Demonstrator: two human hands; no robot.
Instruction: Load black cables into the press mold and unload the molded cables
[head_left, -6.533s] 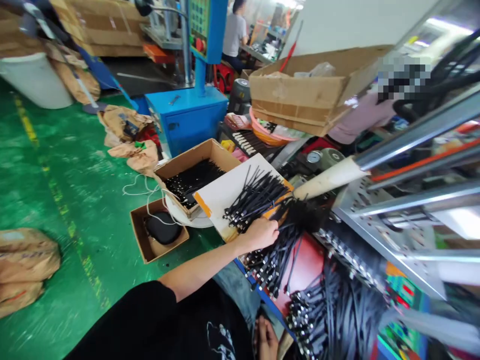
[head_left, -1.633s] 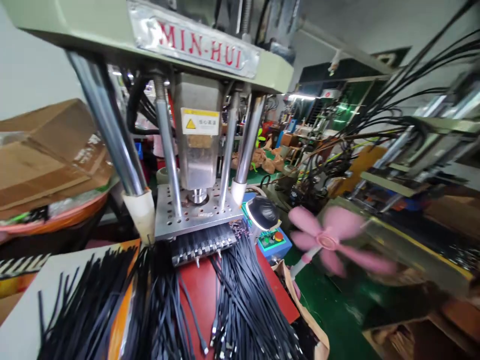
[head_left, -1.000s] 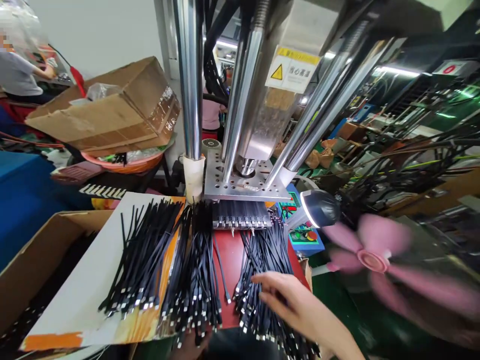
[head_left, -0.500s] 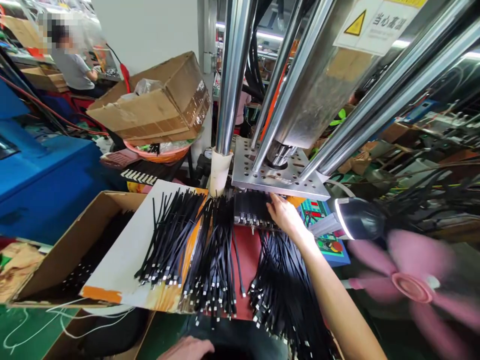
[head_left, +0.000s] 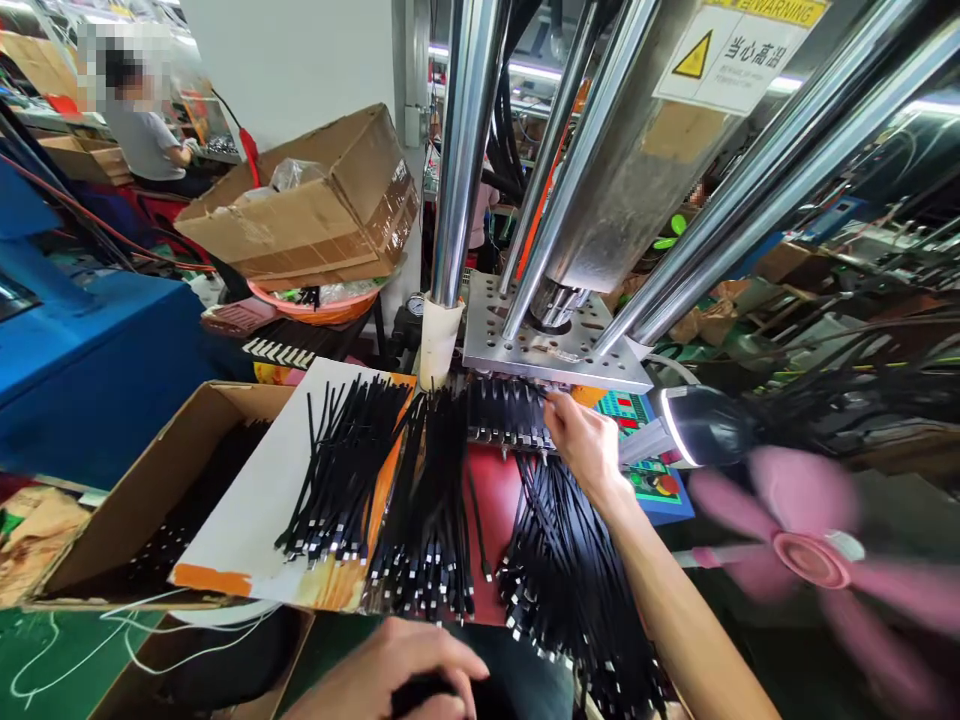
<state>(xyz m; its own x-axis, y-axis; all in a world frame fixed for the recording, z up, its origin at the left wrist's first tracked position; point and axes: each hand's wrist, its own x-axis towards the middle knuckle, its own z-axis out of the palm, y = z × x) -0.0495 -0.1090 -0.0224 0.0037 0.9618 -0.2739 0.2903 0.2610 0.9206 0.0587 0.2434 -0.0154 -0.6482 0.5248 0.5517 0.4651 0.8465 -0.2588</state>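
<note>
My right hand [head_left: 585, 440] is closed, its fingers curled at the right end of a low metal mould [head_left: 499, 437] under the press plate [head_left: 555, 365]. Whatever is between those fingertips is hidden. Short black cables lie side by side across the mould, their metal ends along its front edge. Low in the view, my left hand [head_left: 412, 665] hangs over the lap with loosely bent fingers apart and nothing visible in them. In front of the mould, black cables with silver plugs form a left bundle [head_left: 337, 480], a middle bundle [head_left: 431, 500] and a right bundle [head_left: 577, 570].
Steel columns [head_left: 465, 150] rise around the press. At the right are a control panel [head_left: 637, 420], a black lamp [head_left: 705, 425] and a spinning pink fan [head_left: 814, 560]. A cardboard box [head_left: 97, 520] holding dark cables stands left. A person [head_left: 146, 130] sits far behind.
My right hand has curled from outstretched fingers into a closed grip at the mould's right end. My left hand has risen further into view and moved right. The cables on the mould look more bowed.
</note>
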